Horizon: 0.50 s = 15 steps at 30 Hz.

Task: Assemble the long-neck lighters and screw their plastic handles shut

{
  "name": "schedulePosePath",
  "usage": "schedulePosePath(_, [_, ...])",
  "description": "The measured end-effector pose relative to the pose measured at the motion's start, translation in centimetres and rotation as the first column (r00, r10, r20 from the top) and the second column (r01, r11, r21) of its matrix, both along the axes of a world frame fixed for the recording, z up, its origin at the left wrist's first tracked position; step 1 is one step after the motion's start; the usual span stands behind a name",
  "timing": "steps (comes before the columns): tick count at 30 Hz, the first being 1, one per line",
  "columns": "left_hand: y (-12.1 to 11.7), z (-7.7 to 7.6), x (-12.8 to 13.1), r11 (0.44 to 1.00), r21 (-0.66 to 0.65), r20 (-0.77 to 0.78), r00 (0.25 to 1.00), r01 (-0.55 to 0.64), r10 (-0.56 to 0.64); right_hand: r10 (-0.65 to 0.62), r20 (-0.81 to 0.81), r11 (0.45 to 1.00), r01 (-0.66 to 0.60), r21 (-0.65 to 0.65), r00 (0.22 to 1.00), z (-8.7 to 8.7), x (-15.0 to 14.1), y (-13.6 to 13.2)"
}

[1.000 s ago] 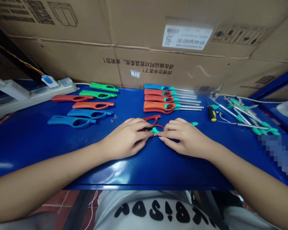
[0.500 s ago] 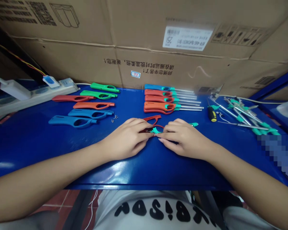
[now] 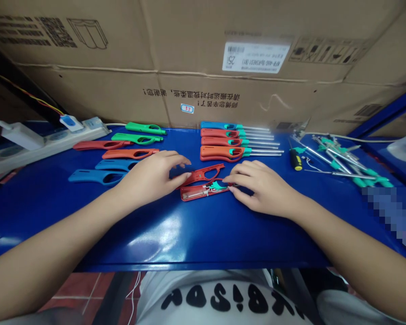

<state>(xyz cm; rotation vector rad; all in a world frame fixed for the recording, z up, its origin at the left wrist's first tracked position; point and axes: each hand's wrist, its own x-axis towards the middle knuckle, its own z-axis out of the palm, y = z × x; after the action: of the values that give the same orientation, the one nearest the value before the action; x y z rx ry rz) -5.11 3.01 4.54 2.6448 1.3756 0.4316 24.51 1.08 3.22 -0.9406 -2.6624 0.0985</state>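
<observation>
A red lighter shell half (image 3: 203, 183) lies open on the blue table (image 3: 196, 234) with a teal trigger and metal parts inside. My right hand (image 3: 260, 189) rests at its right end, fingers curled and pinching the teal trigger. My left hand (image 3: 152, 176) hovers just left of the shell, fingers spread and holding nothing, above the blue shell halves (image 3: 98, 176).
Empty shell halves in red, orange, green and blue (image 3: 131, 140) lie at the left. Finished lighters with metal tubes (image 3: 237, 142) lie behind. A yellow-handled screwdriver (image 3: 295, 160) and loose tube assemblies (image 3: 345, 164) sit right. A power strip (image 3: 43, 140) is far left, cardboard boxes (image 3: 203, 63) behind.
My left hand has let go of the red shell and moved left and away, fingers opening. The shell is now uncovered. My right hand stays at its right end.
</observation>
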Motion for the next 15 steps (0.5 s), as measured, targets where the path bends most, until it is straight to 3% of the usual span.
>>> schedulePosePath(5, [0.5, -0.6, -0.2, 0.993, -0.118, -0.028, 1.000, 0.011, -0.014, -0.066, 0.089, 0.997, 0.070, -0.044, 0.994, 0.4, 1.1, 1.1])
schedulePosePath(11, [0.7, -0.9, -0.2, 0.962, -0.271, 0.011, 1.000, -0.010, 0.013, -0.024, 0.096, 0.990, 0.037, -0.137, 0.995, 0.8, 1.2, 1.0])
schedulePosePath(15, [0.5, -0.8, -0.2, 0.967, -0.254, 0.045, 0.999, -0.016, 0.028, -0.011, 0.039, 0.994, 0.015, -0.112, 0.999, 0.8, 1.1, 0.8])
